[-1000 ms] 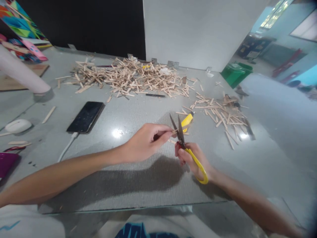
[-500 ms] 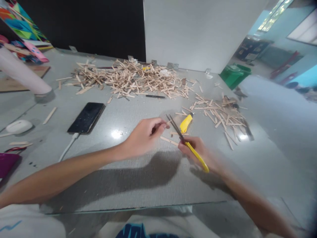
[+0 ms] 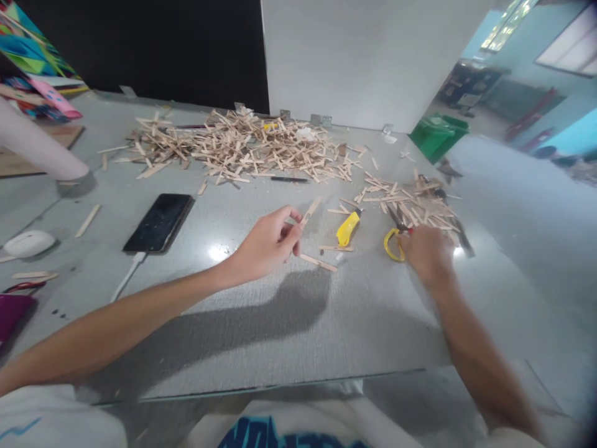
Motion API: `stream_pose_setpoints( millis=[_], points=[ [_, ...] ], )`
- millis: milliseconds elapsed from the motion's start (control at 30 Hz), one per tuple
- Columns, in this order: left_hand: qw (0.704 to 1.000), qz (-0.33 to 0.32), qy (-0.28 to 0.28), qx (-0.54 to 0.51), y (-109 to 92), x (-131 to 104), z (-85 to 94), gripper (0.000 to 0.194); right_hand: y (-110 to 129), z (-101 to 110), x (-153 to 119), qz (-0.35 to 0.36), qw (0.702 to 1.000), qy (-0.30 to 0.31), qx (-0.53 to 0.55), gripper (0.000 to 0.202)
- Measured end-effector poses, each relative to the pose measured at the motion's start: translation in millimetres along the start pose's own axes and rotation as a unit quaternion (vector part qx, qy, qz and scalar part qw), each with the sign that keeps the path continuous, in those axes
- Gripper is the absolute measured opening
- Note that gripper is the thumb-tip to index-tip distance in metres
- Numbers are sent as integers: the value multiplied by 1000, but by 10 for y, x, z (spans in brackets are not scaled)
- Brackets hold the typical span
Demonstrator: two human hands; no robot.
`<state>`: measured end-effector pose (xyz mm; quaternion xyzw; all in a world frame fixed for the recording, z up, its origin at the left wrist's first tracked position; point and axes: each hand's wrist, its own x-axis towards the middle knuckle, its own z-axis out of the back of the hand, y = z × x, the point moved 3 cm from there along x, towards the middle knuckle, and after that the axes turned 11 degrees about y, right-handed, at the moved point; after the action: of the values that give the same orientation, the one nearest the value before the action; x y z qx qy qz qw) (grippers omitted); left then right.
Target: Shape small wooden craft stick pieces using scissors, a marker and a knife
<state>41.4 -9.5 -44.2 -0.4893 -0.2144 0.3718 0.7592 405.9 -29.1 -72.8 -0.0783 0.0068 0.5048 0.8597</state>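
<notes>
Pinched between the fingers of my left hand (image 3: 270, 242) is a short wooden stick (image 3: 311, 210), slanting up to the right. My right hand (image 3: 428, 254) is closed on yellow-handled scissors (image 3: 394, 244), near the smaller heap of sticks (image 3: 413, 202) at the right. A yellow cutter (image 3: 349, 228) lies between the hands. Two loose sticks rest on the grey table (image 3: 261, 336) close by, one of them a marked stick (image 3: 318, 262) just below the left fingertips.
A large pile of wooden pieces (image 3: 252, 146) spreads along the back, with a dark thin rod (image 3: 289, 180) before it. At left are a phone (image 3: 159, 223) with a white cable, a white mouse (image 3: 29, 242) and a pale tube (image 3: 41, 140). A green bin (image 3: 436, 138) stands beyond.
My right hand has moved right with the scissors, away from my left hand. The stick in my left hand now points up and shows more of its length.
</notes>
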Motion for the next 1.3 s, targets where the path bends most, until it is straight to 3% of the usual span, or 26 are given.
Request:
stream_pose_setpoints(
  millis=[67, 100, 133, 200, 233, 300, 433, 533, 667, 800, 933, 1100, 1300],
  points=[
    [1000, -2, 4, -3, 11, 1, -8, 8, 168, 55, -159, 64, 996, -64, 23, 32],
    [1000, -3, 4, -3, 15, 1, -12, 9, 290, 60, -254, 142, 985, -86, 56, 30],
    [1000, -4, 2, -4, 18, 1, -14, 10, 428, 47, -361, 245, 960, -88, 102, 27],
    [1000, -7, -2, -6, 16, -4, -19, 11, 697, -39, -595, 445, 879, -25, 170, 17],
    [1000, -10, -4, -5, 12, -8, -21, 12, 803, -91, -705, 510, 842, -4, 174, 13],
    [1000, -15, -9, 3, 2, -18, -25, 13, 949, -197, -863, 565, 815, 6, 128, 11],
    [999, -26, -12, 24, -16, -40, -45, 18, 1013, -287, -910, 529, 843, -21, 97, 14],
    [998, -39, -15, 39, -26, -51, -77, 27, 936, -230, -832, 467, 851, -21, 239, 11],
    [997, -57, 0, 45, -14, -56, -139, 35, 831, -103, -833, 405, 796, -69, 445, 11],
    [997, -57, 3, 59, 36, -58, -189, 39, 795, -53, -956, 394, 735, -137, 534, 5],
    [997, -50, 7, 60, 79, -57, -231, 42, 778, -67, -1045, 406, 708, -180, 549, 5],
    [997, -53, 9, 51, 76, -72, -248, 43, 763, -73, -1053, 432, 705, -191, 530, 12],
    [997, -58, 12, 54, 63, -82, -254, 41, 774, -68, -1049, 431, 718, -204, 508, 6]
  ],
)
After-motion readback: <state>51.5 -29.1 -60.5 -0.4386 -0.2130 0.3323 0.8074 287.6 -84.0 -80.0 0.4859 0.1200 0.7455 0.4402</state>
